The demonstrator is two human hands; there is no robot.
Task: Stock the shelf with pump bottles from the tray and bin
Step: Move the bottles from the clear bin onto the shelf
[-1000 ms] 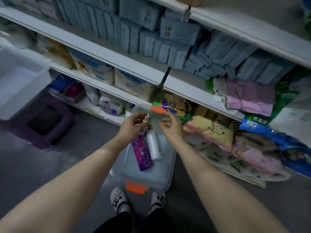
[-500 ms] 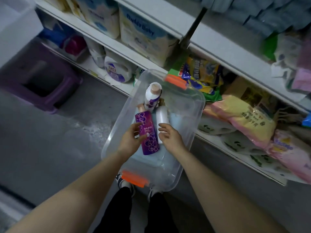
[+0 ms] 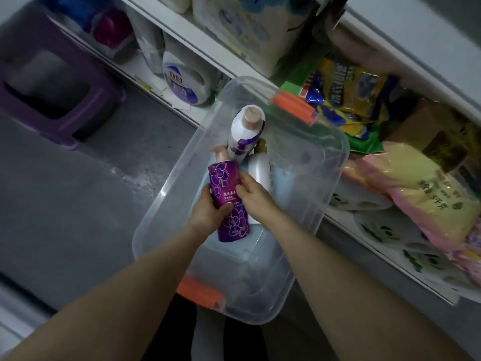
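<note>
A clear plastic bin (image 3: 299,204) with orange handles stands on the floor before the shelf. My left hand (image 3: 208,212) grips a purple flowered pump bottle (image 3: 225,183), lifted slightly at its pump end. Beside it lies a white pump bottle (image 3: 259,168); my right hand (image 3: 256,201) lies over its lower half, fingers curled down between the two bottles. A white-and-purple bottle (image 3: 246,131) with a pink cap leans at the bin's far side.
The bottom shelf (image 3: 197,118) behind the bin holds a white detergent jug (image 3: 182,84) and, to the right, soft packets (image 3: 416,194). A purple stool (image 3: 52,95) stands on the grey floor at the left. My feet are under the bin's near end.
My view has tipped down toward the bin. Both hands dropped from the bin's far rim into it; the left hand closed round the purple bottle and the right settled on the white one.
</note>
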